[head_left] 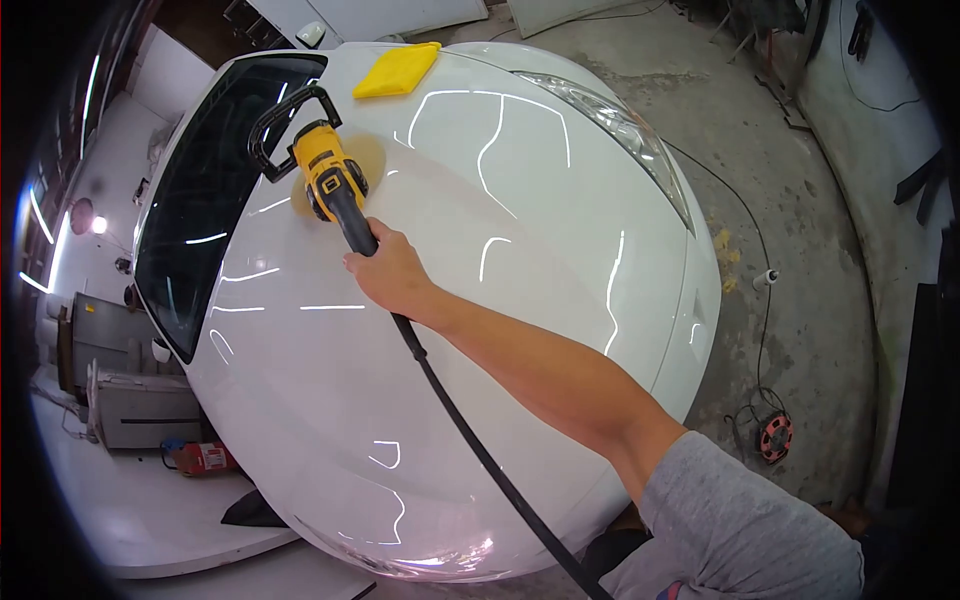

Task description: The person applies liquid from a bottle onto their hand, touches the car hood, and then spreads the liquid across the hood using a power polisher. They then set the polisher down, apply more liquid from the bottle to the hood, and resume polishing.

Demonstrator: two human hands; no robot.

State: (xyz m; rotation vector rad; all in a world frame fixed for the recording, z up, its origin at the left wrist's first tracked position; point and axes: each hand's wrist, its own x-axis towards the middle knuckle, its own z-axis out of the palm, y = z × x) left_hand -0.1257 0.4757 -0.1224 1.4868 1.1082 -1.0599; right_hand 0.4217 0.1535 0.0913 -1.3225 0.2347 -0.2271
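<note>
My right hand [392,270] is wrapped round the black rear handle of a yellow-and-black polisher [325,170]. The polisher sits on the white car hood [430,350] near the windshield, its round yellowish pad [368,160] partly hidden under the machine and seemingly blurred. A black loop handle [262,135] at its front end has no hand on it. From the rear of the tool, a black cord [460,420] runs down across the hood to the bottom edge. A folded yellow cloth [398,70] lies farther up on the hood. My left hand is not visible.
The dark windshield [215,190] is at the left, and a headlight [610,125] at the upper right. On the concrete floor [700,110] are a thin cable, a white bottle-like object [766,279] and an orange-and-black reel [775,437]. A grey cabinet [145,405] stands lower left.
</note>
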